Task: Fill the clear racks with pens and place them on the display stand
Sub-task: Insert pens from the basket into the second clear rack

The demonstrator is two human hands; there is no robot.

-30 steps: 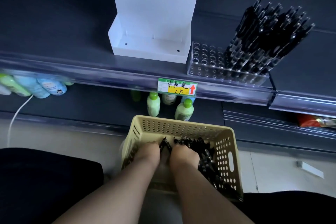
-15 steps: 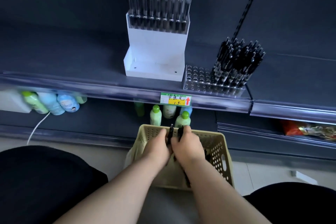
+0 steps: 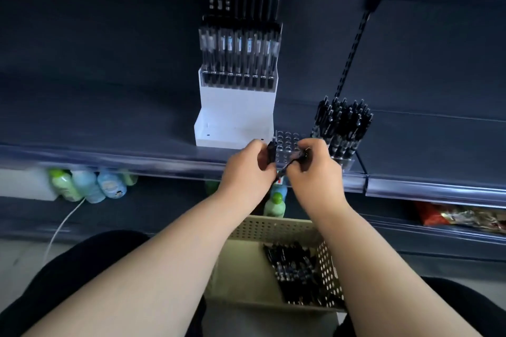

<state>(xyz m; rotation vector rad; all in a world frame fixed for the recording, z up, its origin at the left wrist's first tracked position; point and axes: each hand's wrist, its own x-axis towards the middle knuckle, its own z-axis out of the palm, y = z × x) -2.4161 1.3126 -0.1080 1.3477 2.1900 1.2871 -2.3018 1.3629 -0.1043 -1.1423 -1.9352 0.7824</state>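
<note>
left hand (image 3: 247, 172) and right hand (image 3: 315, 172) lifted from one basket (image 3: 273, 228) to clear rack (image 3: 287, 141), fingers (image 3: 253, 148) gripping pens (image 3: 284, 170)

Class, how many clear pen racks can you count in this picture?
2. The full rack sits atop the white display stand; the part-filled rack stands on the shelf to its right. More could be out of view.
</note>
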